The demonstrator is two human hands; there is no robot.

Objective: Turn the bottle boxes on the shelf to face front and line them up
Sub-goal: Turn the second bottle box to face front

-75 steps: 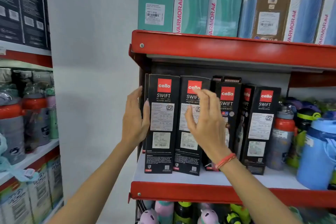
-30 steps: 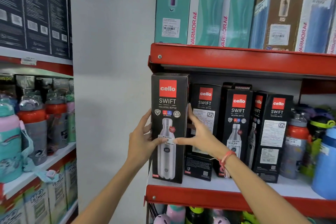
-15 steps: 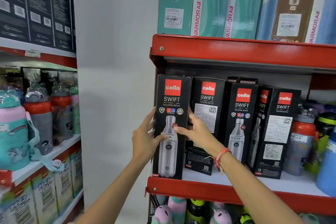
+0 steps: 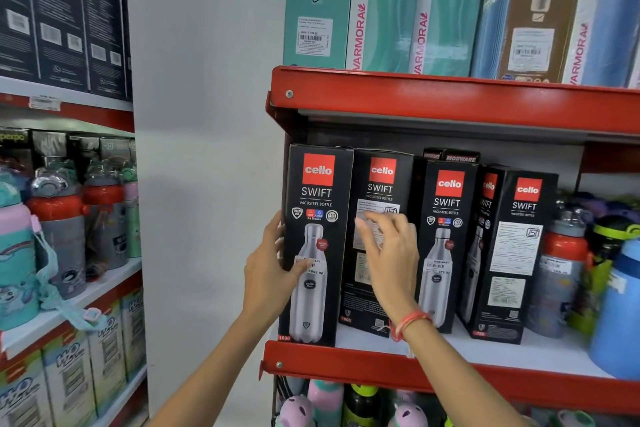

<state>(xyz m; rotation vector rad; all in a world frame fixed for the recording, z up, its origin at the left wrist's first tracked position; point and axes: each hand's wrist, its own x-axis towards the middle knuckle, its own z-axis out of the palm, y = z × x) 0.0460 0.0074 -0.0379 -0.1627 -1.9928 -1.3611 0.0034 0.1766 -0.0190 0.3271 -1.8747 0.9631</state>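
Four black bottle boxes are seen in a row on the white shelf with the red edge. The first box is held at its outer side by the left hand, with the thumb laid on the front where the bottle picture is shown, so this grip is closed on the box. The second box, just beside that grip on the inner side, is shown with its label side out, so it is judged to be the next one to be turned. The right hand is held up in front of it with the fingers spread apart and a bit blurred; whether it is touching the box cannot be told. A red band is worn on that wrist. The third box, past the right hand, is faced front already, and the fourth box is set crooked with its label side out. Things could go wrong here: the first box is stood right at the shelf edge, so it could be tipped off if it is bumped while its neighbour is pulled out. The third box could be knocked crooked too, since the boxes are packed close. Both arms are reached up and forward from below.
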